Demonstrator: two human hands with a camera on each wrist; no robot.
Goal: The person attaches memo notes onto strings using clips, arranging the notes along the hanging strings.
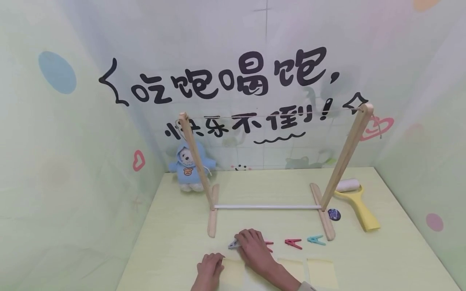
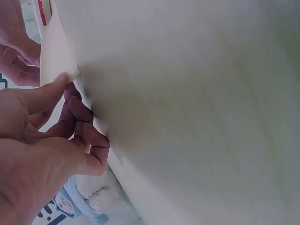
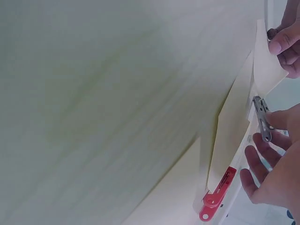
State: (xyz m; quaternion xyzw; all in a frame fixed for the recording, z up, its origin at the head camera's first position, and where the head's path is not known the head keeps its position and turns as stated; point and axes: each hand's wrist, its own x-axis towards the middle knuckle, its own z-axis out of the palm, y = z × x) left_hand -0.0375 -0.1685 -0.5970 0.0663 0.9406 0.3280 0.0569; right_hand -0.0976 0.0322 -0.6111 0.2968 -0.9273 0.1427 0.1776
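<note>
Low in the head view, my left hand (image 1: pixel 209 268) pinches the upper left corner of a pale yellow paper note (image 1: pixel 233 271). In the left wrist view, that note (image 2: pixel 57 54) is lifted at the thumb. Between thumb and finger my right hand (image 1: pixel 256 250) pinches a grey clothespin (image 1: pixel 233 244), just above the note. The right wrist view shows the clothespin (image 3: pixel 262 119) close to the note's edge; whether they touch I cannot tell. Partly behind the right hand lies a red clothespin (image 1: pixel 269 243). Farther right are another red clothespin (image 1: pixel 293 243) and a blue one (image 1: pixel 316 240).
Two more yellow notes lie at the right, one (image 1: pixel 292 267) partly behind my forearm, the other (image 1: pixel 322 271) beyond it. Behind my hands stands a wooden frame (image 1: pixel 346 157) with a string (image 1: pixel 269 117) and white rod (image 1: pixel 267 207). A plush toy (image 1: pixel 187 181), round badge (image 1: pixel 333 214) and yellow-handled roller (image 1: pixel 362 208) surround it.
</note>
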